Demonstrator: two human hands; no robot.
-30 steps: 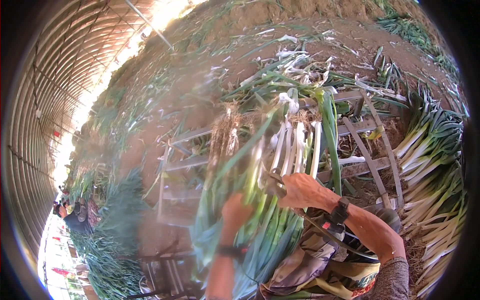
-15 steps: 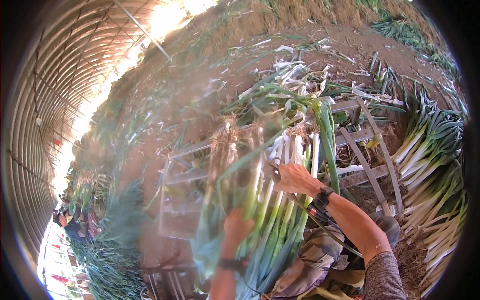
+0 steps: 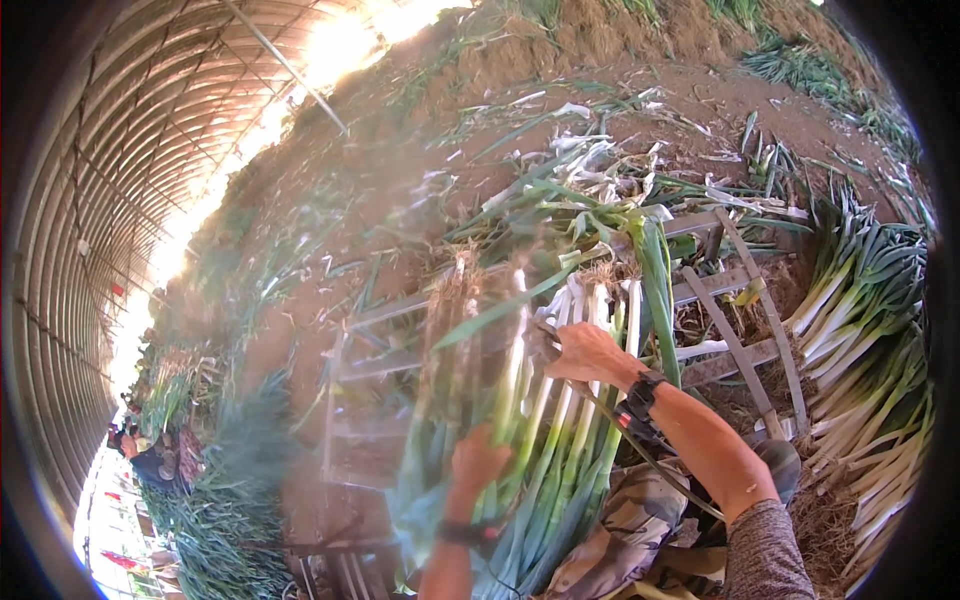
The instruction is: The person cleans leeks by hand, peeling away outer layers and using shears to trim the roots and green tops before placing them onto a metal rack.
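A row of long green onions (image 3: pixel 568 430) lies across a metal rack in front of me, root ends away from me and green leaves towards me. My left hand (image 3: pixel 480 458), hazy in the picture, is closed round the lower, green part of an onion stalk (image 3: pixel 512 385). My right hand (image 3: pixel 588 354) is closed on a slim grey nozzle-like tool (image 3: pixel 546 340), its tip beside the white part of that stalk. From this hand a thin hose (image 3: pixel 655 458) runs down to the right past my knee. The fingers hide most of the tool.
The metal rack (image 3: pixel 733 355) has slanting bars on the right. Beyond it lie peeled leaves (image 3: pixel 590 165) on bare soil. A pile of white-stemmed onions (image 3: pixel 850 370) lines the right side, and a leafy heap (image 3: pixel 225 530) is at left. Another person (image 3: pixel 165 460) sits far left.
My left hand has shifted slightly down with the stalk, and more white shows near its root end. My right hand stays nearly in place. The view has tilted a little.
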